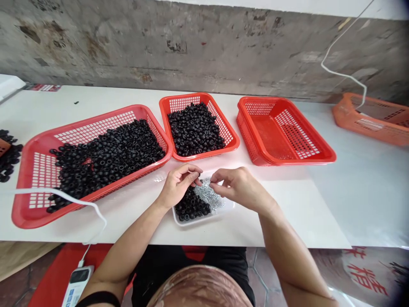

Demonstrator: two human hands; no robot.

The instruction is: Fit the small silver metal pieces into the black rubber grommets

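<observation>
Left hand [178, 186] over white table [281, 204], concrete wall [204, 47]

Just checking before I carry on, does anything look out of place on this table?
Yes, a small dark piece lies alone on the white table, away from the large red basket of black rings. A red patch among those rings also stands out, though it may be basket floor.

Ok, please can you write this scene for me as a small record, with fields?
Left hand: above the white tray, fingers close to the right hand
Right hand: above the same tray; anything held is too small to tell
White tray: black beads, silver metal bits
Large red basket: black beads
Smaller red basket: black beads
Other baskets: red, orange
Surface: white table
</observation>
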